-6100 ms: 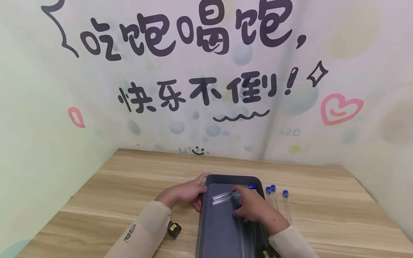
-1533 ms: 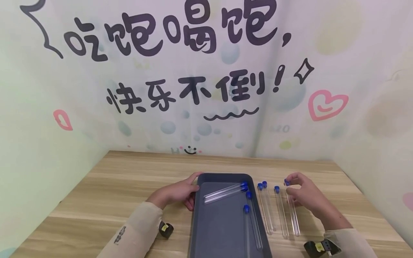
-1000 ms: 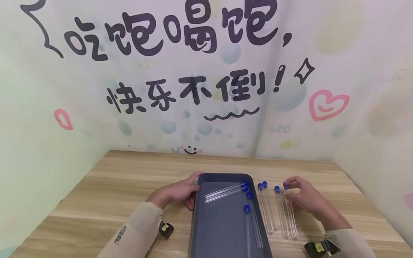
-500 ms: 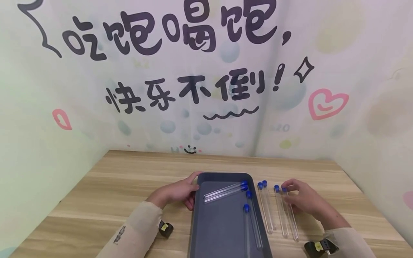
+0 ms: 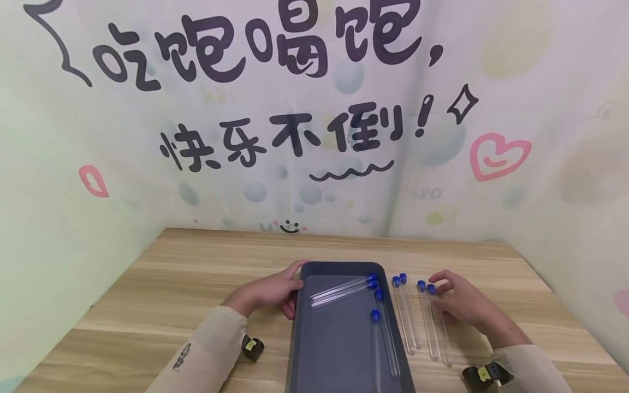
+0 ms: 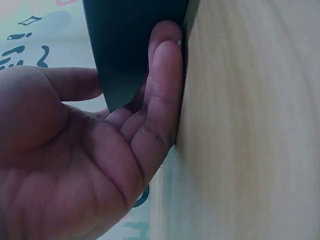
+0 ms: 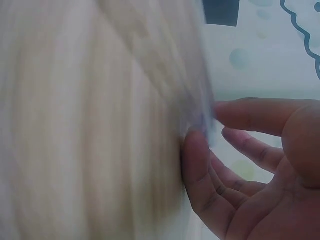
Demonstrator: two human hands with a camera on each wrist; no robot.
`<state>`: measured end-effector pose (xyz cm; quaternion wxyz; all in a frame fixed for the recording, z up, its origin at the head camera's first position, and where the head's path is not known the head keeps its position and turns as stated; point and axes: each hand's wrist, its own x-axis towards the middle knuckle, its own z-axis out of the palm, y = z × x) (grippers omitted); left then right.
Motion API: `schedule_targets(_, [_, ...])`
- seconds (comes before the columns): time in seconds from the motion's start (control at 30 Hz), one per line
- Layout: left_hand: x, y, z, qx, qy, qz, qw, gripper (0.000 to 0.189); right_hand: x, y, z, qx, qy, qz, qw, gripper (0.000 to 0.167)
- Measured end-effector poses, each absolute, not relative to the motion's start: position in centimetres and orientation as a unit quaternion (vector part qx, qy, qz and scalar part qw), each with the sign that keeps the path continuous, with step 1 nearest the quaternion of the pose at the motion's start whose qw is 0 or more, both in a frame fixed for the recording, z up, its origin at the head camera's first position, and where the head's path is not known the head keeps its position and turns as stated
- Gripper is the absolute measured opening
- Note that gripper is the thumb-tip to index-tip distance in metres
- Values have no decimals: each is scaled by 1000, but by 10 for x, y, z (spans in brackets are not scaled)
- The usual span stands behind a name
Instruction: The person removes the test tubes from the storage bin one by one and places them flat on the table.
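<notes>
Nearest are the cream sleeves, the left one (image 5: 201, 355) at 8 o'clock from the middle of the tray (image 5: 331, 344) and the right one (image 5: 533, 371) at 4, each with a black wrist camera (image 5: 253, 348) by its cuff. The dark grey rectangular tray lies on a wood-grain table (image 5: 162, 311), its near end cut off by the frame. Inside, at 3 o'clock, two blue-capped clear test tubes (image 5: 387, 338) lie lengthwise near the wall, caps toward 12; farther in, at 12 o'clock, another two lie slantwise side by side, caps toward 2. On the table, at 2 o'clock, four similar tubes lie in two close pairs, caps toward 11. There the right hand (image 5: 462, 300) has thumb and forefinger about the cap end of the rightmost tube (image 5: 441, 338); its wrist view is blurred, and I cannot tell whether they pinch it. At 10 o'clock the left hand (image 5: 272, 292) grips the tray's side, thumb at the rim, other fingers low against it. Beyond hangs a pale backdrop (image 5: 216, 204) with black Chinese lettering (image 5: 297, 142).
</notes>
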<state>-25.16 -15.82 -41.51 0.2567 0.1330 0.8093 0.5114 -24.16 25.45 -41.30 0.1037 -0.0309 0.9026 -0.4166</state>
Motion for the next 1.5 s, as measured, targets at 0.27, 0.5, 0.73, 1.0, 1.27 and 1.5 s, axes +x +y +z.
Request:
schedule_targets(0.27, [-251,-158,-415,137,810,511,255,59,-242,254,-413,-23,908,-405,102,53])
schedule_targets(0.5, [-251,-158,-414,141,809,512,252,57,-241,254,-412,-20,908,-407,101,53])
schedule_targets(0.73, [-252,-159,-414,141,810,510,252,57,-241,254,-410,-27,916,-392,75,50])
schedule_targets(1.0, [-252,-163,-420,144,806,514,255,58,-238,250,-403,-44,914,-398,61,48])
schedule_targets(1.27, [-253,-158,-418,145,810,511,250,59,-230,242,-390,-63,908,-411,47,49])
schedule_targets(1.5, [-253,-159,-416,140,813,506,252,58,-223,231,-379,-93,895,-433,44,48])
